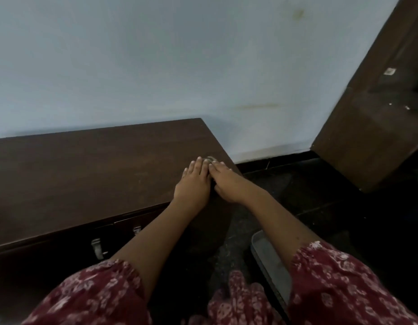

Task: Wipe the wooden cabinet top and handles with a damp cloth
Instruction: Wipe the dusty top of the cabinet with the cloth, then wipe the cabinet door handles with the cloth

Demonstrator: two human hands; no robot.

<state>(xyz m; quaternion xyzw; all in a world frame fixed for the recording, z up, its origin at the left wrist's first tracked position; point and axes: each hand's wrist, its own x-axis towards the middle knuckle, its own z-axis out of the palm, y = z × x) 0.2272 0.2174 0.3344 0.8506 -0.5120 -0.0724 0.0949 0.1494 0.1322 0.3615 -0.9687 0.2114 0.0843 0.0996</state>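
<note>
The dark wooden cabinet top [86, 165] runs along the pale wall. Near its right end my left hand [194, 181] and my right hand [224, 181] lie flat side by side, palms down, fingers pointing to the wall. A small grey bit of the cloth [211, 158] peeks out past the fingertips where the two hands meet; the rest is hidden under them. Both hands press on it. On the cabinet front below, two metal handles [96, 248] [137, 230] show beside my left forearm.
A grey basin [269, 261] stands on the dark floor to the right of the cabinet, under my right arm. A tall dark wooden door or cupboard [372, 118] stands at the right. The pale blue wall [156, 66] backs the cabinet.
</note>
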